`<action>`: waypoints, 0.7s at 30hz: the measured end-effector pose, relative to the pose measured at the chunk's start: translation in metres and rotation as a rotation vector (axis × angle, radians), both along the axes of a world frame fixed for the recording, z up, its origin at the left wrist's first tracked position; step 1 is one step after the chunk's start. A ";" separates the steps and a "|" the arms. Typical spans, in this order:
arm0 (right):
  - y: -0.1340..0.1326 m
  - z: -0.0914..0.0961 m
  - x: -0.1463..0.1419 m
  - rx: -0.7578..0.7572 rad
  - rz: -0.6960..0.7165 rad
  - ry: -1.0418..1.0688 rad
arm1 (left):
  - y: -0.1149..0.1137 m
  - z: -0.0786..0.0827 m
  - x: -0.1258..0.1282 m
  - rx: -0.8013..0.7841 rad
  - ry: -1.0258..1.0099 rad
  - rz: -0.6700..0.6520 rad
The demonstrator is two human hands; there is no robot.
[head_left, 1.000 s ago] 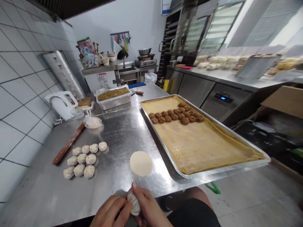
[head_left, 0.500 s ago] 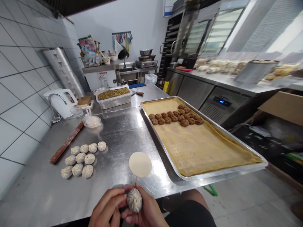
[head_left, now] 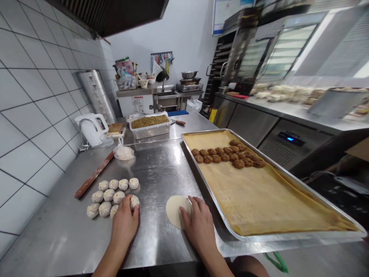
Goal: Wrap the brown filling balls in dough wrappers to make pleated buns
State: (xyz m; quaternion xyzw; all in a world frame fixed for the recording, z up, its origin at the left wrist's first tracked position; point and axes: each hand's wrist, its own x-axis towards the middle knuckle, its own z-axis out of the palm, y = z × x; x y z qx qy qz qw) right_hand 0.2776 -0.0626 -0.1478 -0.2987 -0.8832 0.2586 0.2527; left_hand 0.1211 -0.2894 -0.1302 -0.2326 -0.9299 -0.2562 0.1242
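My left hand [head_left: 125,220] is curled around a pleated dough bun [head_left: 135,201], at the right end of the middle row of several similar buns [head_left: 108,195] on the steel table. Its fingers partly cover a neighbouring bun in the near row. My right hand [head_left: 198,223] reaches over the right edge of a round, flat dough wrapper [head_left: 173,211]. Its thumb lies on the wrapper and the fingertips are at the rim, spread apart from the thumb. The wrapper still lies flat on the table.
Right of my hands, a large lined tray [head_left: 276,200] bears rows of brown filling balls [head_left: 225,154]. A rolling pin [head_left: 93,176] and a knotted plastic bag [head_left: 123,153] lie at the left. Farther back are a tub of chopped filling [head_left: 150,129] and a white kettle [head_left: 91,129].
Both hands were together at the table's near edge around the pleated bun. The left has carried it to the rows at the left; the right has moved forward to the wrapper. The view has shifted.
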 end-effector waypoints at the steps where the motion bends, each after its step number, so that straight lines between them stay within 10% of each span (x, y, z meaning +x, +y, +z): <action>1: 0.006 0.001 -0.008 0.026 0.010 -0.054 | 0.004 -0.001 -0.011 0.009 0.007 0.026; 5: 0.012 0.012 -0.028 -0.015 0.105 -0.141 | 0.016 -0.001 -0.024 0.067 0.026 0.079; 10: 0.002 0.033 -0.015 -0.164 0.309 -0.195 | 0.014 0.003 0.028 0.150 -0.042 -0.098; 15: -0.022 0.039 0.015 -0.663 0.471 0.010 | 0.011 0.000 0.083 0.468 -0.640 -0.406; 21: -0.049 0.029 0.026 -0.887 0.306 0.196 | 0.021 0.001 0.109 0.780 -0.932 -0.145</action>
